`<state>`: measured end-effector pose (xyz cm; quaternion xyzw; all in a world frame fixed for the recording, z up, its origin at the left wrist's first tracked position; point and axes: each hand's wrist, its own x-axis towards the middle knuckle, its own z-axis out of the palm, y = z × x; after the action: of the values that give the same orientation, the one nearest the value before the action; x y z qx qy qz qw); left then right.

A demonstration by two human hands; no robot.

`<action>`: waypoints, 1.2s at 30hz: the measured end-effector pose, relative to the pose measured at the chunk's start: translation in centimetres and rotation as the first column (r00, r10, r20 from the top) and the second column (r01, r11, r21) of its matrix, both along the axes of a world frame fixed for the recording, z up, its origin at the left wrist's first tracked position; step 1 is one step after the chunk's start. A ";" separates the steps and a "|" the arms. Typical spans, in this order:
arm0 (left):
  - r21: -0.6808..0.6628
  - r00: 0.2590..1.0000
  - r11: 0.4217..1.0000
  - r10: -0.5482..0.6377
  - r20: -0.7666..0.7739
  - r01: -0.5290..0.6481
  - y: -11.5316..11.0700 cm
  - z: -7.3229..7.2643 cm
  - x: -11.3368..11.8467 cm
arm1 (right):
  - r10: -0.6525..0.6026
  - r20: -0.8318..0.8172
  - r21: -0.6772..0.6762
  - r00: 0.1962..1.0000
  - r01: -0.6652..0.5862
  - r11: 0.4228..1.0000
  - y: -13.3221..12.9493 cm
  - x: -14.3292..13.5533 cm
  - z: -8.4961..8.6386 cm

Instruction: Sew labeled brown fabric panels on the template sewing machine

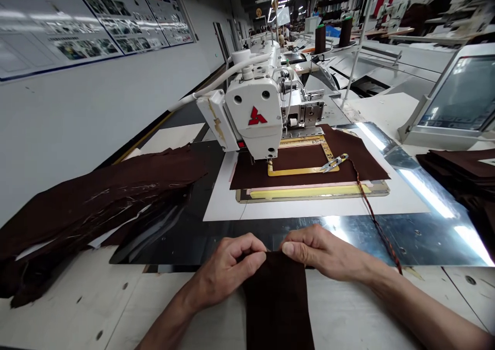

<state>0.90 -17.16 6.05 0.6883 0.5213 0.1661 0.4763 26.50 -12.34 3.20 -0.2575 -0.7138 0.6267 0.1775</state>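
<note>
A strip of dark brown fabric (277, 298) hangs down between my hands at the front edge of the machine bed. My left hand (232, 267) pinches its upper left corner between thumb and fingers. At the upper right corner, my right hand (317, 251) is closed on the same strip. Beyond them a larger brown fabric panel (363, 159) lies flat under the white sewing machine head (253, 107). A yellow rectangular frame (297, 172) rests on that panel. Thread snips (335, 163) lie across the frame's right corner, tied to a twisted cord (373, 216).
A heap of brown fabric (96, 195) with loose threads is at the left. Folded brown pieces (460, 180) are stacked at the right. A control screen (460, 92) stands at the right, beyond the shiny metal plate (174, 236). Thread cones (320, 39) stand farther back.
</note>
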 end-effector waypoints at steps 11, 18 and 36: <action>0.011 1.000 1.000 -0.012 0.013 0.012 0.1 -0.5 1.5 | -0.057 0.051 0.108 0.997 0.051 0.993 -0.9 -0.8 -0.4; 0.052 0.996 0.995 -0.084 0.009 0.083 0.4 -0.4 1.4 | -0.023 0.037 0.095 0.999 0.019 0.995 -0.8 -0.7 -0.1; 0.023 1.000 1.000 -0.020 -0.010 0.020 0.3 0.0 0.7 | 0.015 0.063 -0.034 0.998 -0.013 0.999 -0.6 -0.3 0.4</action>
<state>1.56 -16.86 6.03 0.6996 0.5150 0.1637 0.4674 26.25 -12.94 3.60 -0.2753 -0.7101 0.6314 0.1459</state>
